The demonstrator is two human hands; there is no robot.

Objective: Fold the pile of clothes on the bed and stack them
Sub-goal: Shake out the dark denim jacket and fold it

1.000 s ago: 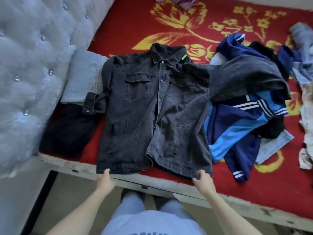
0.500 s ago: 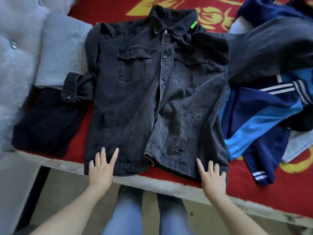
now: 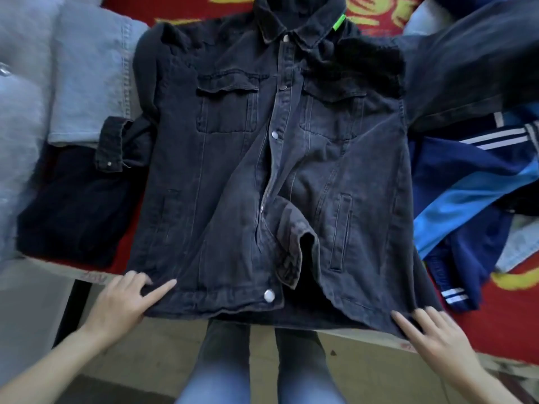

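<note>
Two hands are placed at the near hem of the charcoal-black denim jacket [image 3: 233,176]; jacket is laid flat, front up, on the red bed cover with yellow floral print [image 3: 519,325], collar at the far side, hem at the pale near edge of the bed [image 3: 96,277]. Left hand [image 3: 122,301] is set on the left hem corner; its fingers are bent, thumb is laid straight along the hem band, cloth is seen between them; whether the cloth is pinched cannot be told. Right hand [image 3: 434,333] is laid flat on the right hem corner, fingers straight and spread, nothing gripped. Front placket is only partly closed; one lower flap corner [image 3: 294,246] is curled up, pale underside shown; round metal snap [image 3: 269,295] sits on the hem band; small neon-green tag [image 3: 338,23] is seen at the collar. Left sleeve is doubled back, cuff [image 3: 109,144] resting over the folded light-blue jeans [image 3: 87,77] and the folded black garment [image 3: 73,208] beside the jacket. Unfolded pile is heaped on the right: navy and bright-blue striped track top [image 3: 466,185] under a dark grey garment [image 3: 481,68], touching the jacket's right side.
</note>
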